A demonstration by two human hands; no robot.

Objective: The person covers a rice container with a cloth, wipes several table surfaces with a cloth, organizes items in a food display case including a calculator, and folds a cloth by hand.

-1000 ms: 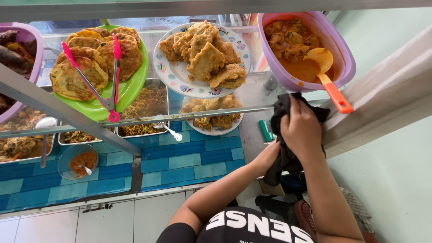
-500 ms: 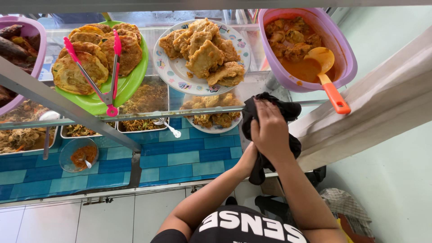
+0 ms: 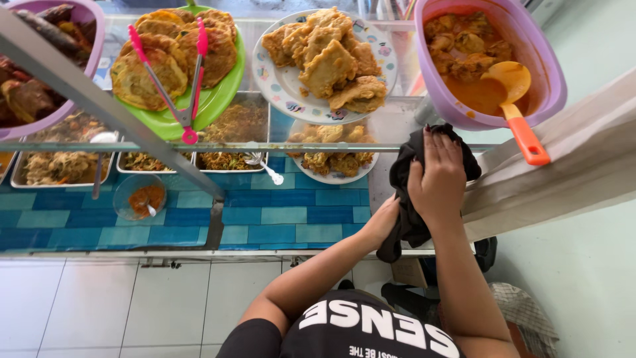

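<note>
- Right hand (image 3: pixel 438 179) lies flat, fingers spread and pressed on a black cloth (image 3: pixel 412 199) against the glass shelf (image 3: pixel 397 122), at about 3 o'clock in the view.
- Left hand (image 3: pixel 384 222) sits lower, at 5 o'clock from the right hand, closed around the hanging tail of the cloth; its fingers are mostly hidden behind the fabric.
- The cloth is bunched at the shelf's right end, just below the purple tub (image 3: pixel 550 86), and drapes down past the counter edge.
- Purple tub, 1 o'clock: orange curry with chunks, and an orange ladle (image 3: pixel 517 109) resting in it, handle sticking out over the rim toward 4 o'clock.
- White patterned plate (image 3: pixel 278 86), 12 o'clock: a heap of battered, golden fried pieces.
- Green plate (image 3: pixel 225 93), 11 o'clock: round flat fritters, with pink tongs (image 3: pixel 175 79) laid across them, hinge toward the viewer.
- Second purple bowl (image 3: pixel 89 26), 10 o'clock, cut off by the frame: dark fried pieces, kind unclear.
- Under the glass, on the blue tiled counter (image 3: pixel 278 215): a white plate (image 3: pixel 338 174) of fried pieces directly below the patterned plate.
- Next to it a metal tray (image 3: pixel 232 136) of brownish noodles or shredded food, a spoon (image 3: pixel 265 169) lying at its near edge.
- Further trays toward 9 o'clock hold mixed cooked food, seen blurred through the glass.
- Small clear glass bowl (image 3: pixel 139 197), 8 o'clock: red sauce with a small spoon in it.
- A metal frame bar (image 3: pixel 112 109) runs diagonally across the left of the case.
</note>
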